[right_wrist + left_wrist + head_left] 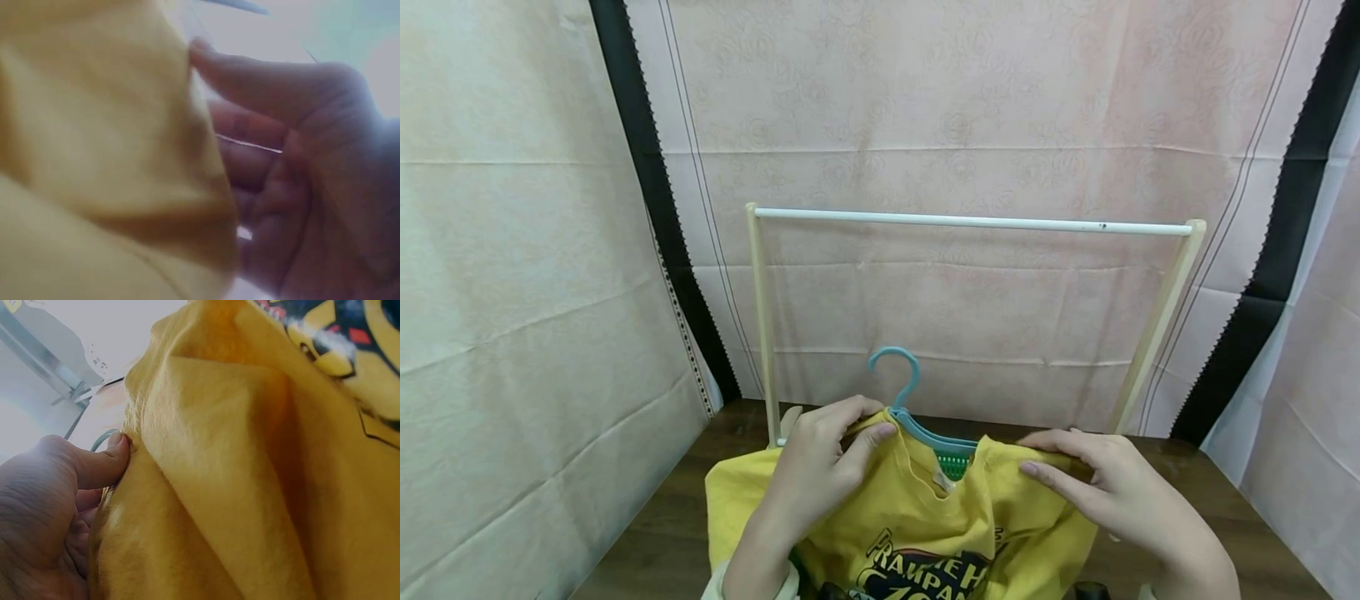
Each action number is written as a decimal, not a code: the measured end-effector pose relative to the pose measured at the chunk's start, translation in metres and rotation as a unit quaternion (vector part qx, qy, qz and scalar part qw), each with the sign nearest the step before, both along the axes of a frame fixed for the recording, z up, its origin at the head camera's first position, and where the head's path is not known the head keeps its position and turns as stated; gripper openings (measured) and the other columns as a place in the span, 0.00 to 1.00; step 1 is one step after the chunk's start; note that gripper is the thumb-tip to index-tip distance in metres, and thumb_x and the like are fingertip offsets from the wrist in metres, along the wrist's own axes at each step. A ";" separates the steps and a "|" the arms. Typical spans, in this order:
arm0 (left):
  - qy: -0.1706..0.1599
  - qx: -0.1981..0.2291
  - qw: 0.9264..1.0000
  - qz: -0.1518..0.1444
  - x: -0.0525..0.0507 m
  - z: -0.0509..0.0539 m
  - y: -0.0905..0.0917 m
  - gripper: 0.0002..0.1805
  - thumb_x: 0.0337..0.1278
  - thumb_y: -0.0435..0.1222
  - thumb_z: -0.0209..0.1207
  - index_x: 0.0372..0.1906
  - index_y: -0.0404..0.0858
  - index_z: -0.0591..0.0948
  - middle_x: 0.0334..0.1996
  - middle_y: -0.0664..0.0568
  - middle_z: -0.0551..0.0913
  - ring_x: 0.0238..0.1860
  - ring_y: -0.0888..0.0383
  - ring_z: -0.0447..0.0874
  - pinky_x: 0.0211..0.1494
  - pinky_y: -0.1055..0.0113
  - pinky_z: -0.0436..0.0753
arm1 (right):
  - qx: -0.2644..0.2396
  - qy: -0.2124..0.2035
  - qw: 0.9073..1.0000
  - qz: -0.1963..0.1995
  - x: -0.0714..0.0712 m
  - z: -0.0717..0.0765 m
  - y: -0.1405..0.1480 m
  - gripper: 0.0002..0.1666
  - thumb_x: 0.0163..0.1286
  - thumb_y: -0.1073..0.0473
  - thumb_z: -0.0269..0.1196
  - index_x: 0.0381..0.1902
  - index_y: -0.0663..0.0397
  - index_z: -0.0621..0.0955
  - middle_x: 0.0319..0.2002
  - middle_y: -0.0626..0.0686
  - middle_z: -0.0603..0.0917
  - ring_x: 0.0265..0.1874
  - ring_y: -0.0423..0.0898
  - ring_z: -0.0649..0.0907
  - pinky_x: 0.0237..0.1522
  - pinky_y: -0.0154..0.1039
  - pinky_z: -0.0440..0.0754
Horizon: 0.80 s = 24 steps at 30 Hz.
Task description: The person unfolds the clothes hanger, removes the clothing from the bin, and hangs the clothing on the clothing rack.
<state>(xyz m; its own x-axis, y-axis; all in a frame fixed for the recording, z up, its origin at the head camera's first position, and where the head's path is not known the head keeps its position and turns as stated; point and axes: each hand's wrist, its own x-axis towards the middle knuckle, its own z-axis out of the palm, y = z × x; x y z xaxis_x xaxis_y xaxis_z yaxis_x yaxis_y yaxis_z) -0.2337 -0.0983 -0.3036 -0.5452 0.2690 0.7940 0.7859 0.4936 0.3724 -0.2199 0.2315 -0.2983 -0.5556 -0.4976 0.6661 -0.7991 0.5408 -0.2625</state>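
Observation:
A yellow T-shirt point(917, 500) with a dark printed front hangs between both hands. A blue hanger point(910, 427) sits in its neck opening, with the hook standing up above the collar. My left hand point(820, 467) pinches the shoulder beside the collar; in the left wrist view the thumb point(103, 464) presses on the yellow cloth. The other shoulder is pinched by my right hand point(1105, 483), thumb in front and fingers behind, as the right wrist view also shows. The hanger's arms are largely hidden inside the shirt.
Behind the shirt stands a rack with a white crossbar point(970, 221) and cream posts point(1157, 325) on a dark wooden table point(655, 521). Something green and perforated point(953, 463) shows through the neck opening. Pale cloth walls point(535, 250) surround the table.

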 end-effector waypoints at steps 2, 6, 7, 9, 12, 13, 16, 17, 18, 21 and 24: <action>0.000 -0.002 1.000 0.001 0.000 0.000 0.000 0.04 0.70 0.45 0.61 0.39 0.51 0.84 0.32 0.70 0.80 0.29 0.69 0.76 0.33 0.72 0.78 | -0.004 0.007 1.000 0.015 -0.002 -0.002 0.002 0.19 0.64 0.68 0.70 0.45 0.37 0.85 0.37 0.35 0.86 0.29 0.31 0.79 0.31 0.23 0.74; 0.007 -0.006 1.000 -0.002 0.000 0.000 0.001 0.05 0.70 0.45 0.61 0.39 0.51 0.84 0.32 0.70 0.80 0.28 0.69 0.75 0.32 0.72 0.78 | -0.016 0.039 0.998 0.056 -0.008 -0.005 0.002 0.22 0.58 0.76 0.70 0.42 0.44 0.87 0.34 0.39 0.87 0.25 0.31 0.77 0.27 0.23 0.73; 0.008 -0.005 1.000 -0.003 0.000 -0.001 0.001 0.05 0.70 0.45 0.61 0.39 0.51 0.84 0.32 0.70 0.80 0.28 0.69 0.75 0.32 0.72 0.78 | -0.019 0.047 0.997 0.060 -0.009 -0.005 0.002 0.22 0.57 0.77 0.70 0.41 0.45 0.87 0.34 0.40 0.87 0.26 0.31 0.78 0.28 0.23 0.73; 0.011 -0.002 1.000 -0.006 0.000 0.000 0.002 0.05 0.70 0.44 0.61 0.39 0.50 0.84 0.32 0.69 0.81 0.29 0.69 0.76 0.32 0.72 0.78 | -0.025 0.061 0.996 0.063 -0.010 -0.006 0.001 0.23 0.55 0.78 0.71 0.41 0.46 0.88 0.35 0.41 0.88 0.27 0.32 0.80 0.28 0.23 0.74; 0.013 0.002 1.000 -0.006 0.000 0.000 0.002 0.04 0.70 0.44 0.61 0.39 0.50 0.84 0.32 0.69 0.81 0.28 0.69 0.76 0.32 0.72 0.78 | -0.027 0.077 0.995 0.065 -0.011 -0.006 -0.001 0.24 0.52 0.79 0.72 0.41 0.46 0.88 0.35 0.41 0.88 0.27 0.32 0.80 0.28 0.23 0.75; 0.012 0.004 1.000 -0.006 0.000 0.001 0.002 0.04 0.70 0.43 0.61 0.39 0.51 0.84 0.32 0.69 0.81 0.29 0.69 0.76 0.32 0.72 0.78 | -0.026 0.080 0.994 0.064 -0.010 -0.006 -0.001 0.25 0.52 0.78 0.72 0.41 0.46 0.88 0.35 0.40 0.88 0.27 0.31 0.80 0.28 0.23 0.75; 0.012 0.007 1.000 -0.002 0.001 0.001 0.002 0.03 0.69 0.43 0.62 0.39 0.51 0.84 0.32 0.70 0.81 0.28 0.69 0.76 0.32 0.72 0.78 | -0.029 0.087 0.994 0.061 -0.010 -0.005 -0.003 0.25 0.50 0.78 0.73 0.40 0.46 0.89 0.35 0.40 0.89 0.27 0.31 0.80 0.28 0.22 0.75; 0.012 0.008 1.000 0.000 0.001 0.001 0.002 0.03 0.69 0.43 0.62 0.39 0.51 0.84 0.32 0.70 0.81 0.28 0.69 0.76 0.32 0.72 0.78 | -0.029 0.087 0.994 0.054 -0.009 -0.004 -0.003 0.25 0.50 0.78 0.73 0.40 0.45 0.89 0.35 0.40 0.89 0.27 0.30 0.81 0.28 0.22 0.75; 0.012 0.008 1.000 0.002 0.001 0.001 0.002 0.03 0.69 0.42 0.62 0.39 0.51 0.84 0.32 0.70 0.81 0.28 0.69 0.76 0.32 0.73 0.78 | -0.030 0.087 0.995 0.049 -0.008 -0.003 -0.004 0.26 0.50 0.78 0.73 0.40 0.44 0.89 0.36 0.39 0.89 0.28 0.29 0.81 0.28 0.22 0.75; 0.016 0.006 1.000 0.002 0.002 0.001 0.004 0.04 0.70 0.43 0.62 0.39 0.50 0.84 0.32 0.69 0.81 0.27 0.70 0.75 0.31 0.73 0.77 | -0.041 0.098 0.994 0.040 -0.007 -0.001 -0.008 0.25 0.49 0.78 0.73 0.39 0.45 0.89 0.36 0.41 0.89 0.30 0.30 0.84 0.30 0.23 0.78; 0.020 0.001 1.000 -0.002 0.002 0.000 0.006 0.05 0.70 0.44 0.61 0.38 0.49 0.84 0.31 0.68 0.80 0.26 0.70 0.73 0.29 0.74 0.76 | -0.043 0.104 0.993 0.035 -0.006 0.000 -0.015 0.22 0.53 0.76 0.72 0.39 0.44 0.89 0.36 0.40 0.89 0.34 0.30 0.86 0.34 0.23 0.80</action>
<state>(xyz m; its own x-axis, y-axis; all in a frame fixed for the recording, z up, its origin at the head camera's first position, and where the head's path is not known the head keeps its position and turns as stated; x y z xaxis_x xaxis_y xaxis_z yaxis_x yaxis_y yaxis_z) -0.2316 -0.0923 -0.3032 -0.5129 0.2685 0.8154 0.8014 0.4903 0.3426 -0.2258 0.2160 -0.2981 -0.3668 -0.4673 0.8044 -0.8760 0.4645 -0.1296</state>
